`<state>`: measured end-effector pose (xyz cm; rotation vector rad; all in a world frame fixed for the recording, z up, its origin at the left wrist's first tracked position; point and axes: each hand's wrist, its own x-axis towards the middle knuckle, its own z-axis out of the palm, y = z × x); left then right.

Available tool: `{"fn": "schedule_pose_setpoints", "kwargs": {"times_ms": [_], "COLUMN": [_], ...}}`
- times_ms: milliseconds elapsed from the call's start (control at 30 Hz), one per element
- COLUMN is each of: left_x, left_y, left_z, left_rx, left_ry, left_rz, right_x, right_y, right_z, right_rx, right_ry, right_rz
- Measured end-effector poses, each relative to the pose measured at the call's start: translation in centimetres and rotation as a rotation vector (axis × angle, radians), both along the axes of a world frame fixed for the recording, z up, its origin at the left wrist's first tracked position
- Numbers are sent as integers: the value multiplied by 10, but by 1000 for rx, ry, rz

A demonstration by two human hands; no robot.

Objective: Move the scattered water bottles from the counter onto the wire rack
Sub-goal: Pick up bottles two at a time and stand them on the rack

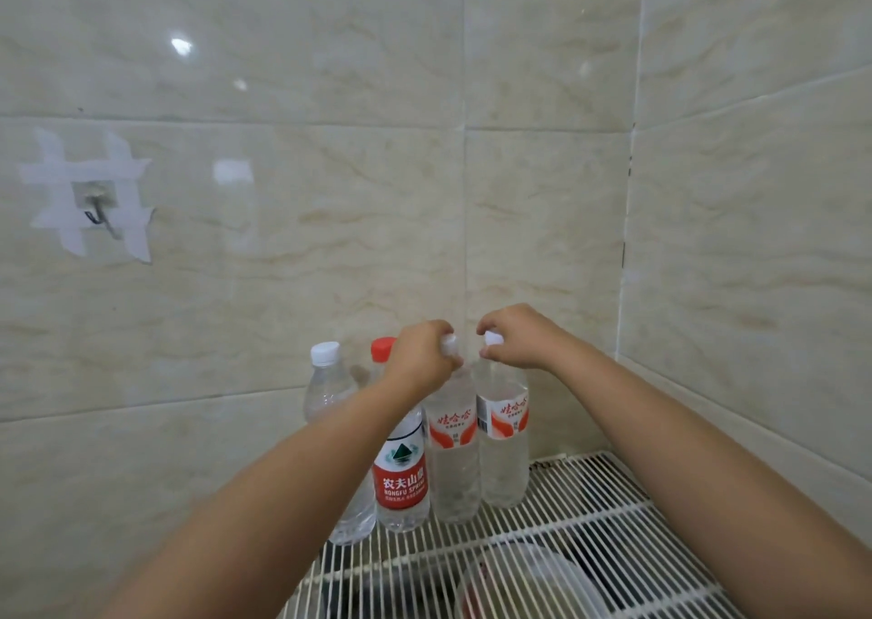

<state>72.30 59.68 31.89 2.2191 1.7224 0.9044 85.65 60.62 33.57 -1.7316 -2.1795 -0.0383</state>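
Observation:
Several water bottles stand upright in a row on the white wire rack (590, 514), against the tiled corner. From the left: a clear unlabelled bottle with a white cap (330, 382), a red-capped bottle with a red label (401, 481), then two white-capped bottles with red-and-white labels. My left hand (420, 359) grips the neck and cap of the left one of these (450, 458). My right hand (516, 335) pinches the cap of the right one (502, 453). Both held bottles have their bases on the rack.
Beige marble-look tiles form the wall behind and to the right. A metal hook fixed with white tape (94, 203) is on the left of the wall. Below the rack wires a round pale dish or lid (528, 581) shows through.

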Motion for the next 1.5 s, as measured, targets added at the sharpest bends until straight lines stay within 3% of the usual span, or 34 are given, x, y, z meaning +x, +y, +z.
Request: {"fn": "schedule_pose_setpoints", "kwargs": {"times_ms": [200, 700, 900, 1033, 1200, 1367, 1500], "left_x": [10, 7, 1, -26, -95, -182, -259], "left_y": [2, 1, -17, -40, -87, -169, -252], "left_z": [-4, -16, -11, -5, -21, -44, -66], "left_rx": [31, 42, 77, 191, 207, 5, -104], "left_ry": [28, -23, 59, 266, 498, 605, 554], "left_rz": [8, -19, -9, 64, 196, 492, 701], "right_x": [5, 11, 8, -2, -67, -169, -263], "right_y": [8, 2, -6, -27, -57, -100, -163], "right_z": [-3, -6, -6, -5, -11, -33, -56], "right_rx": [34, -2, -87, 70, 324, 328, 260], "right_ry": [34, 77, 68, -66, 22, 141, 149], "right_rz": [-91, -64, -77, -172, -20, 294, 545]}}
